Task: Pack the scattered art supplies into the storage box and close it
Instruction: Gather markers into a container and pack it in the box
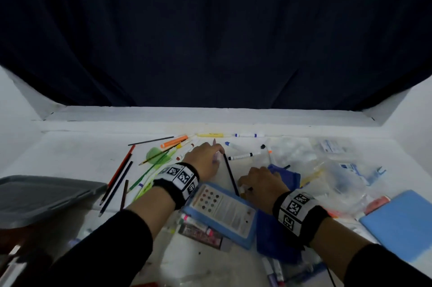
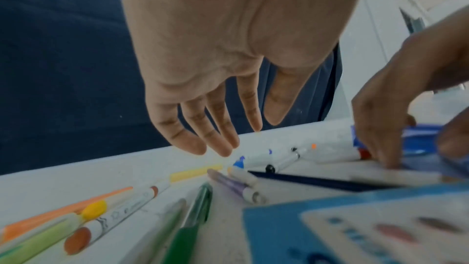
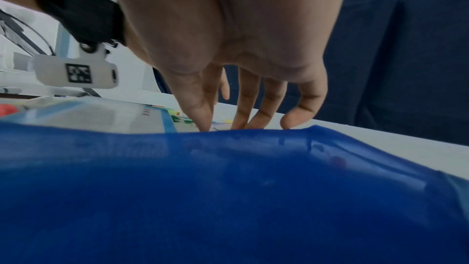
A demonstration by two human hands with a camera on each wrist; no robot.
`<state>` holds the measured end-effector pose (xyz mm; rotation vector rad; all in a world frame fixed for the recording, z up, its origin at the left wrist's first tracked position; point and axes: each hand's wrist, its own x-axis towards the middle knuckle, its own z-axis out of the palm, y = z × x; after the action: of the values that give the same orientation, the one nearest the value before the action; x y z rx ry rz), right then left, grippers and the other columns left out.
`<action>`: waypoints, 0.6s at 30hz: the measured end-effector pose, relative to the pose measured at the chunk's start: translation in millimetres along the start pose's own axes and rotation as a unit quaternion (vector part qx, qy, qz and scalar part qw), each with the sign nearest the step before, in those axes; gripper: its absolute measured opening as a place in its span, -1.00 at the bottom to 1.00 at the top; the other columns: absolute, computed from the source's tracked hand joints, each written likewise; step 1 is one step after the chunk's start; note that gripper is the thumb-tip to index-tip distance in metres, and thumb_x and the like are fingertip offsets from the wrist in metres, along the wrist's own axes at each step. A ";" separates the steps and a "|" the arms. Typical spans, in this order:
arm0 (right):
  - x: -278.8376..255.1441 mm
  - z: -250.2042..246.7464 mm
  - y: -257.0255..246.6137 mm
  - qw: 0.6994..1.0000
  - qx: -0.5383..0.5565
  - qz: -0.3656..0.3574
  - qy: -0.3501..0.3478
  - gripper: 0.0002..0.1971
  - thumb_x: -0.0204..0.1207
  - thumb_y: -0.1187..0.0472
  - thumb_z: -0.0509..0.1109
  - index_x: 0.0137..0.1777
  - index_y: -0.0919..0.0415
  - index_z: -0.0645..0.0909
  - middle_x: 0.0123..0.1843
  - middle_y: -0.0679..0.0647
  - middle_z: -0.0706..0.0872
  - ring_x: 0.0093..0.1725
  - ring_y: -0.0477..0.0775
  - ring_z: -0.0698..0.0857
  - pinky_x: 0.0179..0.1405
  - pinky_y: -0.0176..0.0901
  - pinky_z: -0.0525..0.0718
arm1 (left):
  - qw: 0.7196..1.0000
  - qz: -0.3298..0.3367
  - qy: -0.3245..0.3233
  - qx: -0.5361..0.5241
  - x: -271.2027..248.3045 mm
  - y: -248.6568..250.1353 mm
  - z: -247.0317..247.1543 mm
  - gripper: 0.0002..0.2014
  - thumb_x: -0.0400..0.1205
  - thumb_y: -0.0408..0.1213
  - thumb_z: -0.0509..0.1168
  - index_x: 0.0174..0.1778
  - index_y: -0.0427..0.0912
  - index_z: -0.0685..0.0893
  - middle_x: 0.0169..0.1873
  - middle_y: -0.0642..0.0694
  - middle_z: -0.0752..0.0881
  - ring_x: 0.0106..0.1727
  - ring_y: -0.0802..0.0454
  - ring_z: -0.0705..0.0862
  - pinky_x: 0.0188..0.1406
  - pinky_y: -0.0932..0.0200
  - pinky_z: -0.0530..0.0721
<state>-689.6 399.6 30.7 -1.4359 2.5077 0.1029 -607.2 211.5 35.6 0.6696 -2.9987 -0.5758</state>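
Markers and coloured pencils lie scattered across the white table (image 1: 70, 151). My left hand (image 1: 205, 158) hovers open over a lilac marker (image 2: 230, 182) and a blue-capped marker (image 2: 250, 161), holding nothing; its fingers (image 2: 215, 127) are straight. My right hand (image 1: 259, 180) reaches down beside a blue pouch (image 3: 228, 188), and its fingertips (image 2: 388, 158) pinch a white marker (image 2: 396, 177). A dark pencil (image 1: 231, 174) lies between the two hands. The grey storage box (image 1: 42, 195) sits at the left edge.
A blue paint-set case (image 1: 222, 209) lies under my forearms, with paint tubes (image 1: 201, 233) beside it. Clear plastic bags (image 1: 327, 170) and a light blue pad (image 1: 402, 223) crowd the right side. Orange and green pencils (image 1: 121, 170) fan out near the box.
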 end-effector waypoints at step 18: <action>26.9 3.0 5.5 0.997 -0.051 0.009 0.053 -0.64 0.57 0.04 0.35 0.34 -0.11 0.42 0.34 0.09 0.40 0.25 0.18 0.54 0.22 0.19 0.52 | 0.999 -0.029 -0.039 0.011 64.9 -1.2 -3.8 -0.91 0.56 -0.25 0.34 -0.19 0.02 0.72 -0.05 0.06 0.72 -0.07 -0.03 0.71 -0.05 0.06 0.77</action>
<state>-706.7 380.4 20.8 -1.4937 2.6367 0.1633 -665.2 182.4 34.5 0.7560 -3.0709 -0.5845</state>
